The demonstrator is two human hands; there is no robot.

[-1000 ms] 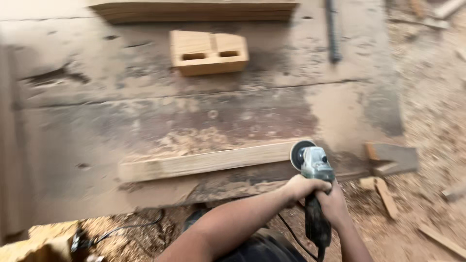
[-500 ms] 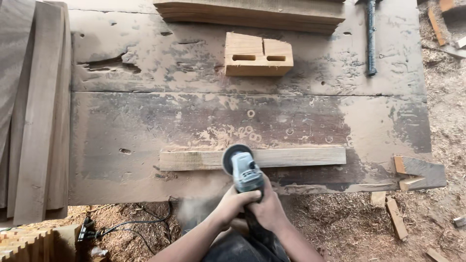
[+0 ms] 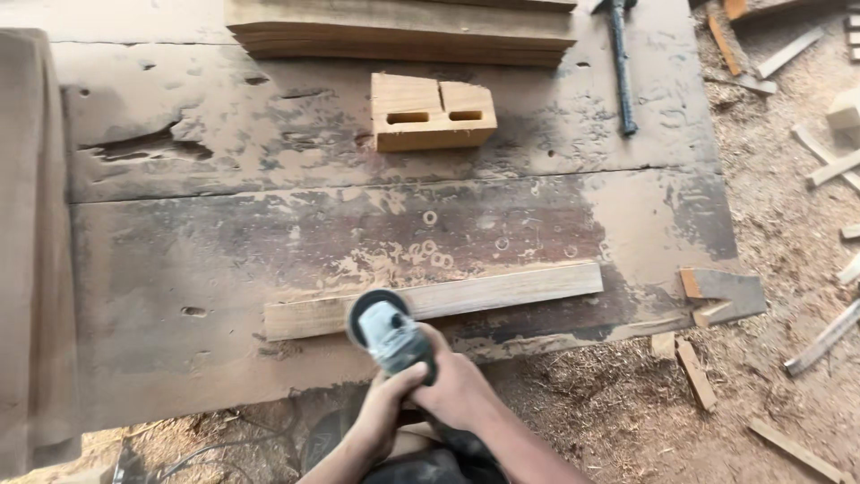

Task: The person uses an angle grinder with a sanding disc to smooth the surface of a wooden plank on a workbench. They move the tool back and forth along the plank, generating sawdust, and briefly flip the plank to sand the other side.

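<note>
We've got both hands wrapped tight on the grey angle grinder (image 3: 391, 330), left hand (image 3: 381, 414) beside right hand (image 3: 459, 387), its disc on the long pale wooden strip (image 3: 448, 299) lying across the scarred dusty worktop (image 3: 179, 269). We're mid-sanding, we'd say; next calls for steady travel along the strip.

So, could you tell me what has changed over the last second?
The angle grinder has travelled leftward along the wooden strip, from its right end to near its left end, with the left hand and right hand gripping it throughout. The strip, the slotted block and the workbench stayed put.
</note>
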